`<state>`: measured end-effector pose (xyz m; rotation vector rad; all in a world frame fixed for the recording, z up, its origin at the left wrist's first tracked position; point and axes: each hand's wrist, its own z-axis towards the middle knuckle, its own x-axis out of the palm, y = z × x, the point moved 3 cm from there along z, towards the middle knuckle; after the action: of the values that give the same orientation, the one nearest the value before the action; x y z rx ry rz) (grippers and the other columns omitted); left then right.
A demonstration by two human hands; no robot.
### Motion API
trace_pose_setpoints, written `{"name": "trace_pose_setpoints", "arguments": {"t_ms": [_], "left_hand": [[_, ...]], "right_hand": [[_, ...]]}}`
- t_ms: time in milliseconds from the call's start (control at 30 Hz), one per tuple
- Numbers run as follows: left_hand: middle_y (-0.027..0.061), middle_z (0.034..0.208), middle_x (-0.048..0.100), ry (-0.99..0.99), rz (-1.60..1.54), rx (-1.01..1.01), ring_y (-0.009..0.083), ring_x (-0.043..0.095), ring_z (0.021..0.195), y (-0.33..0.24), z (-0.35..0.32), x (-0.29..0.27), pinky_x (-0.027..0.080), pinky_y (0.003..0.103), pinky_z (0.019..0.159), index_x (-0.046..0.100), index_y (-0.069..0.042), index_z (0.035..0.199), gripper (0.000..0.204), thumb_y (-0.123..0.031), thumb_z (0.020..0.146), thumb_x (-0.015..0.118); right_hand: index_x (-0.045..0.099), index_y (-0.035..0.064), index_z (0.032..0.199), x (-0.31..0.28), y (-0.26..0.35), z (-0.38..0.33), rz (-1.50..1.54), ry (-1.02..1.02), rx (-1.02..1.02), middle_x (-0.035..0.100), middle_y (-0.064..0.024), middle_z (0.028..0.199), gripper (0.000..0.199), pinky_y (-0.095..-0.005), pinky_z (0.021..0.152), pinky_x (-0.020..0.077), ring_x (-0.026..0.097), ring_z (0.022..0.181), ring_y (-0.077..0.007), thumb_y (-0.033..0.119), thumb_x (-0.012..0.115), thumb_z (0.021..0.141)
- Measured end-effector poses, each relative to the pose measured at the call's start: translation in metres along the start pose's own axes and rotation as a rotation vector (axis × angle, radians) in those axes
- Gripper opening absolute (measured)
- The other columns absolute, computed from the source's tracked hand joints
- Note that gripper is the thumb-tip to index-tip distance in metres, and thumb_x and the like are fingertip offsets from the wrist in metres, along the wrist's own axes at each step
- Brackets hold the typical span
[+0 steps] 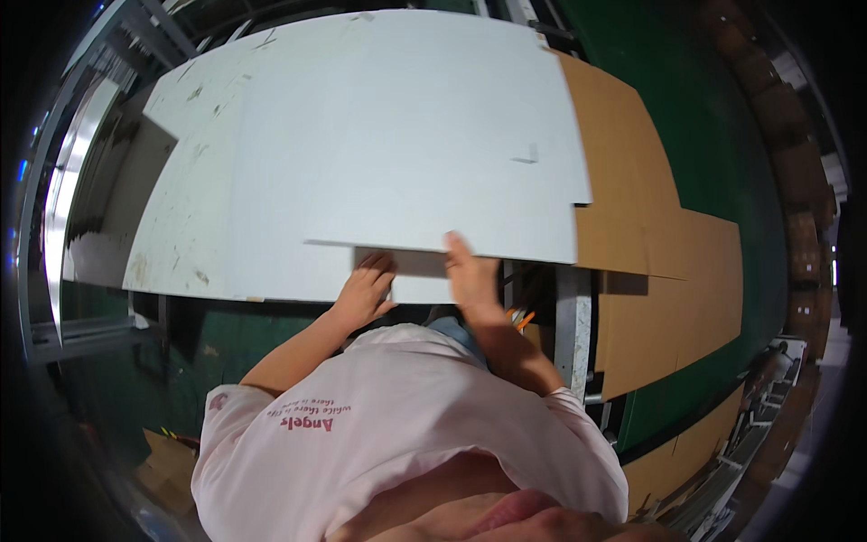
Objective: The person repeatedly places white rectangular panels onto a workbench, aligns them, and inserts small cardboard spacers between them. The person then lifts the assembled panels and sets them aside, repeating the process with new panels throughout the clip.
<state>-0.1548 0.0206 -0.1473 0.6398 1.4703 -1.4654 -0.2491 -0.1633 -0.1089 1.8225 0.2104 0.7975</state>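
Note:
A large white cardboard sheet (406, 135) lies across the work surface in front of me, with notched corners at its right side and a small cut mark at the right. Along its near edge a narrow flap (423, 287) shows below a shadowed grey-brown strip. My left hand (363, 287) rests on the board at the left end of that strip, fingers slightly bent and thumb apart. At the strip's right end my right hand (471, 275) grips the sheet's near edge, thumb on top; its other fingers are largely hidden and slightly blurred.
Under the sheet lies a scuffed white board (181, 208), reaching further left. Brown cardboard (668, 280) extends to the right beside a metal frame post (573, 325). Metal racking (56, 208) stands at far left, and stacked brown boxes (804, 262) line the far right. The floor is green.

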Motion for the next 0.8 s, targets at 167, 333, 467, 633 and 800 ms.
{"name": "trace_pose_setpoints", "arguments": {"t_ms": [167,333,467,633,800], "left_hand": [[0.0207,0.107,0.062,0.479,-0.426,-0.492,0.0352,0.057,0.102,0.029,-0.03,0.038,0.045,0.042,0.084,0.062,-0.003,0.099,0.024,-0.019,0.081,0.06],[0.0172,0.103,0.064,0.409,-0.404,-0.494,0.0321,0.059,0.097,0.053,-0.079,0.057,0.046,0.041,0.081,0.064,-0.005,0.097,0.022,-0.021,0.082,0.06],[0.0144,0.099,0.065,0.368,0.006,-0.422,0.0297,0.06,0.094,0.049,-0.135,0.022,0.047,0.039,0.079,0.064,-0.006,0.095,0.021,-0.022,0.082,0.061],[0.0089,0.084,0.068,0.481,-0.341,-0.261,0.0259,0.064,0.084,0.025,-0.158,-0.086,0.049,0.037,0.074,0.068,-0.008,0.087,0.017,-0.022,0.083,0.06],[0.0127,0.123,0.058,-0.014,-0.29,-0.089,0.0311,0.053,0.115,-0.009,-0.049,-0.084,0.045,0.038,0.094,0.062,-0.008,0.115,0.03,-0.02,0.088,0.056]], "right_hand": [[0.046,-0.0007,0.121,0.092,-0.093,-0.077,0.335,0.136,0.47,0.055,-0.0118,0.11,0.04,-0.0398,0.081,0.055,0.059,0.095,-0.0238,0.003,0.065,0.086],[0.047,-0.0047,0.12,0.139,-0.135,-0.116,0.252,0.077,0.607,0.056,-0.0145,0.109,0.038,-0.0413,0.084,0.0544,0.06,0.099,-0.0272,0.008,0.064,0.089],[0.044,-0.0084,0.123,0.158,-0.173,-0.139,0.294,0.317,1.013,0.054,-0.0235,0.12,0.049,-0.0437,0.093,0.0503,0.058,0.108,-0.0335,0.029,0.058,0.095],[0.051,-0.0052,0.118,0.152,-0.214,-0.132,0.166,0.36,1.308,0.057,-0.0237,0.12,0.058,-0.0437,0.094,0.0486,0.059,0.107,-0.0338,0.047,0.053,0.093],[0.052,0.0047,0.127,0.1,-0.232,-0.097,-0.595,1.089,0.671,0.058,-0.0122,0.125,0.057,-0.0384,0.097,0.0438,0.055,0.114,-0.0286,0.051,0.05,0.093]]}}
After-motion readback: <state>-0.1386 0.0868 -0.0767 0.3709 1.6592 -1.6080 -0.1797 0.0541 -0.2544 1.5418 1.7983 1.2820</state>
